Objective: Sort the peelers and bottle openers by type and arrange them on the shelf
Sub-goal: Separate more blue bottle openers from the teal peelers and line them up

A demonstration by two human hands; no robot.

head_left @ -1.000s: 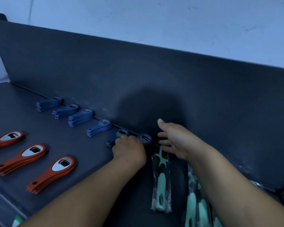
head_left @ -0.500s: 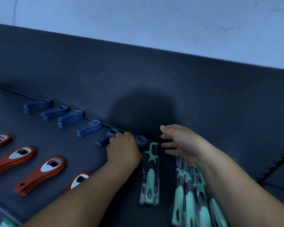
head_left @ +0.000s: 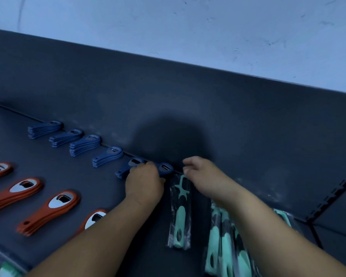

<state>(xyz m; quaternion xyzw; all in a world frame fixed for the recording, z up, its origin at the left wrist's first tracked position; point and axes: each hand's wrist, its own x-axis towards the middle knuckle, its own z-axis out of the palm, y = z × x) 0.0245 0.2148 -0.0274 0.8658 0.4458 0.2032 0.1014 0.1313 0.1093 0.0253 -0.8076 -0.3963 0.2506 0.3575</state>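
Small stacks of blue bottle openers (head_left: 84,143) run in a row along the back of the dark shelf (head_left: 72,176). My left hand (head_left: 144,182) has its fingers curled over the last blue openers (head_left: 165,168) at the row's right end. My right hand (head_left: 204,174) hovers just to their right, fingers loosely bent, above a mint-green peeler in a clear sleeve (head_left: 180,212). Orange bottle openers (head_left: 50,210) lie in stacks nearer the front left.
More sleeved mint-green peelers (head_left: 226,246) lie in a bunch under my right forearm. The shelf's upright back panel (head_left: 208,108) stands right behind the blue row. A slotted shelf joint (head_left: 332,198) runs at the right. A green-and-white object (head_left: 7,271) peeks in at the bottom left.
My left hand stays on the last blue openers, shifting slightly. My right hand has eased a little away from the back panel. The view has swung somewhat to the right.
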